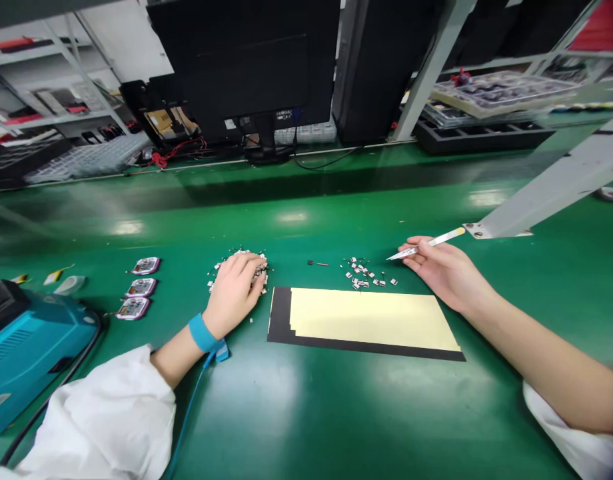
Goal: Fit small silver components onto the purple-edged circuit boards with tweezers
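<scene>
My left hand (pixel 235 288), with a blue wrist strap (pixel 202 333), lies palm down over a pile of small components (pixel 260 272), its fingers stretched out and slightly bent. Between the thumb and fingers of my right hand (pixel 439 267) is a pair of white tweezers (pixel 449 236), tips pointing left. Left of those tips, a looser group of small components (pixel 359 269) is spread on the green mat. A small dark piece (pixel 317 263) lies between the two groups. Just below, a pale yellow sheet (pixel 366 317) rests on a black sheet (pixel 281 315).
Three small round-cornered devices (pixel 140 287) stand in a column at the left, beside a teal machine (pixel 31 353) with a black cable. A white metal post (pixel 551 183) slants down at the right. Behind are a monitor (pixel 251 67) and stacked trays (pixel 501 93).
</scene>
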Tool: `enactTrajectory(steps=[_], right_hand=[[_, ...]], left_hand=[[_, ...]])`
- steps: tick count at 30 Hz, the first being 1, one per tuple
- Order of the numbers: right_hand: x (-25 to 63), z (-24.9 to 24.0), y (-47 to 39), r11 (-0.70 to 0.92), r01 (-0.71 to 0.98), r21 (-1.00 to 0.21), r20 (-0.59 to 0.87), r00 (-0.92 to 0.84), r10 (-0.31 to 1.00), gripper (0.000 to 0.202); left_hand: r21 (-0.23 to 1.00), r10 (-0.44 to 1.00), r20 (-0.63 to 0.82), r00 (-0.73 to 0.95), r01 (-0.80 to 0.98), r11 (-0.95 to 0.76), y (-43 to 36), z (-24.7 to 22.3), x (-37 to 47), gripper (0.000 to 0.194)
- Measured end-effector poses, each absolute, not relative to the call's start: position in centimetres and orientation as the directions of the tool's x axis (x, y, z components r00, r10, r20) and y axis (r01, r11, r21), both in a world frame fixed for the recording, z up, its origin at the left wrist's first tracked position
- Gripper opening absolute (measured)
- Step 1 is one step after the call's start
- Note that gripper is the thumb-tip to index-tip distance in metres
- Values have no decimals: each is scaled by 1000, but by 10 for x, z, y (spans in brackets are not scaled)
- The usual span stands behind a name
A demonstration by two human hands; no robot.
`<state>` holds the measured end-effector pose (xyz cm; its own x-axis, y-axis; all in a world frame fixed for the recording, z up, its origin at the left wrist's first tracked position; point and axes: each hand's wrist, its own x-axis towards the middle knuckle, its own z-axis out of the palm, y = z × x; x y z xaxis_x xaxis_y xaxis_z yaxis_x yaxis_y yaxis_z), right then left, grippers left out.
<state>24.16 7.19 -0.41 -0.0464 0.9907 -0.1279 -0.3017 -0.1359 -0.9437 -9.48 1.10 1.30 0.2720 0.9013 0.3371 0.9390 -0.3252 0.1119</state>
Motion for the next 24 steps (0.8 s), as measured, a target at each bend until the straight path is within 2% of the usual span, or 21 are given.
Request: enactTrajectory(steps=[2,5,10,14,19,24], right_hand=[[241,-3,72,-136,-305,-942,-125,-54,991,14],[241,-3,72,-132,-317,-939,-121,-54,991,14],[242,-4,72,-114,-325,-939,-105,-46,993,21],[242,-3,71,-105,-306,-946,-95,-49,994,25],[241,0,74,-92,-277,-956,-83,-47,995,23],[243,10,72,-45,-185,-982,-34,-62,997,32]], left_hand=[[50,932,267,246,962,-269,25,17,-99,29],[23,941,186,282,956,-291,48,23,-101,29],[56,930,68,360,930,-364,68,30,-100,22],[156,930,82,358,917,-367,69,30,-103,18],[342,945,146,293,881,-326,71,30,-108,13],[544,959,229,164,796,-266,67,34,-108,23]])
